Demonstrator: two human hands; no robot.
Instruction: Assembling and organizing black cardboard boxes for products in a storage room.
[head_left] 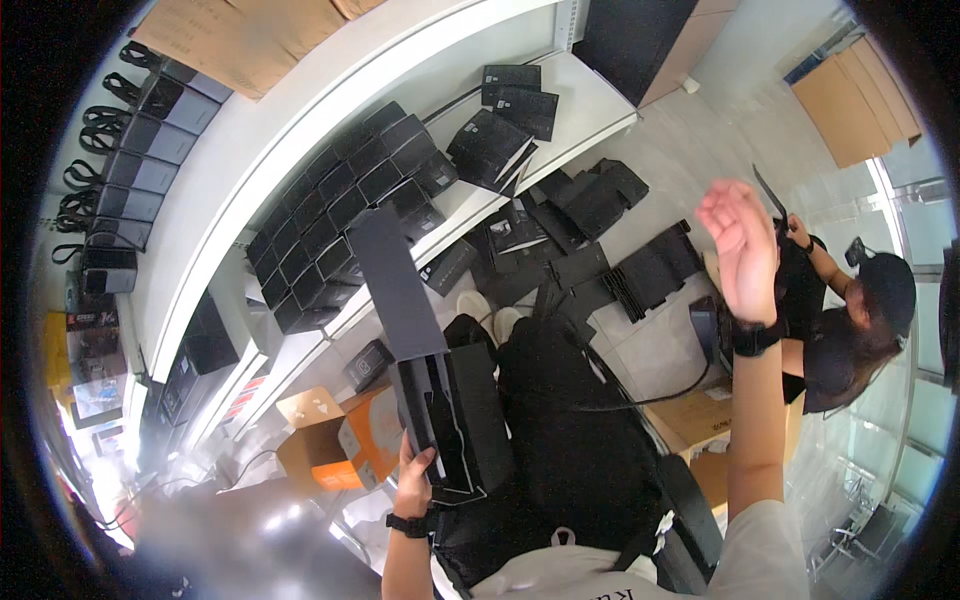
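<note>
Left hand [414, 485] grips the lower edge of an open black box [452, 415], fingers curled around its near corner; we hold it upright over our lap. Its long lid flap [392, 282] stands up and leans away toward the shelves. What is inside the box we cannot make out: the interior reads as black on black, with only a pale line tracing an inner edge.

Right hand [742, 245] is raised high at the right, empty, palm flat and fingers spread loosely apart, touching nothing. A dark band sits on each wrist.

Behind the box, a white shelf [300, 135] carries rows of closed black boxes [335, 215], packed edge to edge. Further black boxes and flat folded black pieces [590, 230] lie scattered on the floor beyond our knees; where one piece ends and the next begins is hard to tell. A row of black bags with handles [120, 150] lines the upper left, bent by the lens rim.

An orange and brown carton [345, 440] sits low at the left, partly hidden by the box. Lower left is blown out by glare. A second person [850, 320] in black sits at the right, partly covered by our forearm, holding up a thin dark piece.
</note>
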